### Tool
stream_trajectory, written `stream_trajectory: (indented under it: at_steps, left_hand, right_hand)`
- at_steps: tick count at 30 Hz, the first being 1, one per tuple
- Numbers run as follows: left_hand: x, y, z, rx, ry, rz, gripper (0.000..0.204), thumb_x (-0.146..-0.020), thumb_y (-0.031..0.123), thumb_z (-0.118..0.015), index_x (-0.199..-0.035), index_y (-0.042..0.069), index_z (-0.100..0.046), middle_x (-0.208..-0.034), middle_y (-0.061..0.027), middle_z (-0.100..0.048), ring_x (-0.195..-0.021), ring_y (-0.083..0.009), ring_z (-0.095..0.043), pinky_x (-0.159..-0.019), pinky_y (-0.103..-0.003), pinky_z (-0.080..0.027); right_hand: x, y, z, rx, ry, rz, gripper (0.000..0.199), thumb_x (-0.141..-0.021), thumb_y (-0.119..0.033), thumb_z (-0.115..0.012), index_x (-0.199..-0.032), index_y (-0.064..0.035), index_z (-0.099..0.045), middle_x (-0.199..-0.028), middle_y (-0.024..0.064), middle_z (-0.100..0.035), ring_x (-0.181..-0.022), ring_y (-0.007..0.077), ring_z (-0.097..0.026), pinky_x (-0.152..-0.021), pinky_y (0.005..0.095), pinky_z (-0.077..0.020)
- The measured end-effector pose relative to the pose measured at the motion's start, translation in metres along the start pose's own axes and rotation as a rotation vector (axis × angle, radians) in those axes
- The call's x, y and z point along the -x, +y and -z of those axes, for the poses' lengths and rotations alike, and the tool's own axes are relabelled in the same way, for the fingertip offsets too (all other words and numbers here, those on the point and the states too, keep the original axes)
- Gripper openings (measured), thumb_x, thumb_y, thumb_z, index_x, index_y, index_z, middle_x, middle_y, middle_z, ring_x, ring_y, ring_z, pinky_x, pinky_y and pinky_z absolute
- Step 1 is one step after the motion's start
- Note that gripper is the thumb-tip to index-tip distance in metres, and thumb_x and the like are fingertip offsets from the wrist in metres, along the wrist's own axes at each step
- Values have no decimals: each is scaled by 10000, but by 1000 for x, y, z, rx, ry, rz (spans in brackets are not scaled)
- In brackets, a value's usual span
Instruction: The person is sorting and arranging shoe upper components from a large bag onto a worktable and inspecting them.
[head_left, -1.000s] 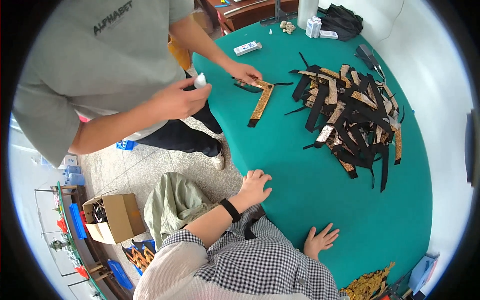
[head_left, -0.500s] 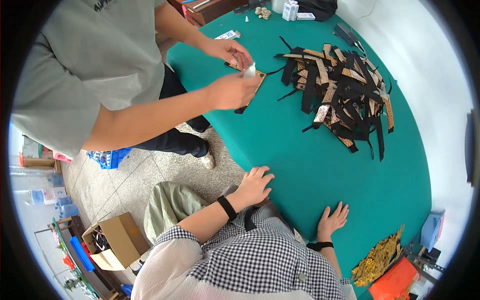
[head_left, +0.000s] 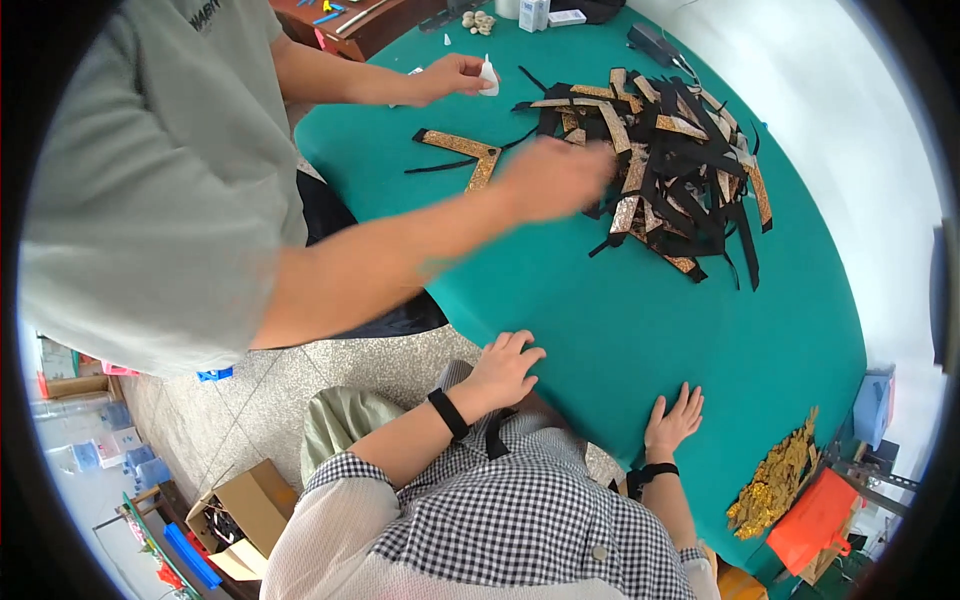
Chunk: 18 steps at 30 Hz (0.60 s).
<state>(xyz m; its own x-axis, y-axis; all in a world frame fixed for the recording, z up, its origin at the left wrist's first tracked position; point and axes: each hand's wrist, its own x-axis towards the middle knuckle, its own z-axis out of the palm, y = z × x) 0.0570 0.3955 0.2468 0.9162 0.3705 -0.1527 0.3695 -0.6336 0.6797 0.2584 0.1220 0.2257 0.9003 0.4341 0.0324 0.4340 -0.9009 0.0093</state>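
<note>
My left hand (head_left: pixel 503 372) rests at the near edge of the green-covered table (head_left: pixel 590 330), fingers loosely spread and nothing in them. Flat on the cloth further right lies my right hand (head_left: pixel 675 420), open, fingers apart. Beyond them is a heap of black strips with gold glitter bands (head_left: pixel 690 170). A co-worker's hand (head_left: pixel 560 178), smeared by motion, reaches over the heap's left side; what it holds, if anything, cannot be made out. Their other hand (head_left: pixel 445 80) grips a small white nozzle bottle (head_left: pixel 488 77). One V-shaped black-and-gold strip (head_left: pixel 460 145) lies apart near that person.
At right lies a pile of gold pieces (head_left: pixel 775 480) beside an orange-red item (head_left: pixel 815 525). A black power adapter (head_left: pixel 655 45) with a cord sits behind the heap, near small white boxes (head_left: pixel 534 14). An open cardboard box (head_left: pixel 245 510) stands at lower left.
The co-worker's one hand has swung right to the heap, while the other has taken the white bottle up and back. The V-shaped strip is now uncovered. My hands stay in place.
</note>
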Motion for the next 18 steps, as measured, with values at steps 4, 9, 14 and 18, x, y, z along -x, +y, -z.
stream_trajectory:
  at_steps: [4, 9, 14, 18]
  left_hand:
    - [-1, 1, -1, -18, -15, -3, 381, -707, 176, -624, -1067, 97, -527, -1126, -114, -413, -1040, -303, -401, -873, -414, -378]
    - [-5, 6, -2, 140, -88, 60, 388, -699, 163, -626, -1064, 85, -520, -1138, -158, -418, -1059, -344, -390, -876, -438, -357]
    - [-4, 15, -3, -21, 31, 28, 413, -679, 167, -642, -1061, 72, -515, -1146, -166, -409, -1063, -357, -382, -887, -448, -340]
    - [-7, 27, -8, -103, 34, 80, 440, -669, 187, -653, -1068, 65, -513, -1174, -175, -395, -1080, -359, -373, -898, -441, -335]
  right_hand:
    - [-1, -2, 0, -12, 1, -4, 536, -818, -354, -467, -1282, -110, -353, -1381, 127, -237, -1285, 296, -176, -1020, 503, -97]
    - [-2, 2, 0, -22, 12, -22, 550, -793, -349, -493, -1275, -118, -361, -1380, 128, -241, -1282, 300, -181, -1021, 501, -98]
    - [-7, 1, -2, -37, 22, -4, 572, -770, -375, -510, -1263, -120, -374, -1379, 131, -240, -1276, 303, -190, -1018, 507, -102]
    - [-8, 6, 2, -61, 17, -5, 584, -758, -393, -517, -1255, -115, -386, -1371, 134, -251, -1273, 311, -192, -1007, 537, -105]
